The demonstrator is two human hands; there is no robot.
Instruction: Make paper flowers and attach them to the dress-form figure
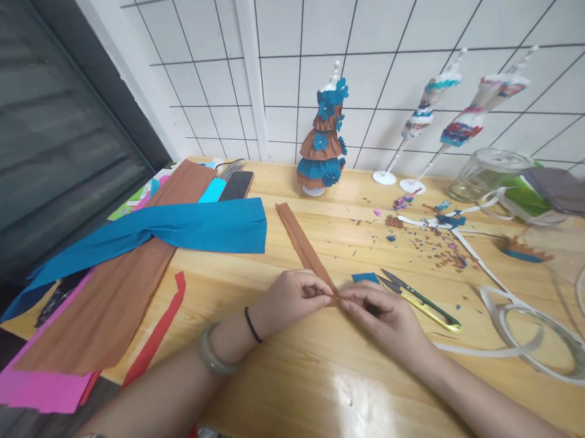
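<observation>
A narrow brown paper strip (301, 244) lies slanting across the wooden table, its near end between both hands. My left hand (298, 295) pinches the strip's near end from the left. My right hand (382, 309) pinches the same end from the right, the fingertips of both hands almost touching. Just beyond my right hand are a small blue paper piece (365, 278) and thread snips (421, 301) with yellow and green handles. Wide blue paper (213, 228) lies over wide brown paper (128, 297) at the left.
A small dress form (320, 143) in brown and blue paper ruffles stands by the tiled wall. Right of it are two decorated stands (419, 123), a glass jar (489, 168), paper scraps (445, 248) and a white tape roll (546, 341). A phone (237, 185) and red strip (154, 329) lie left.
</observation>
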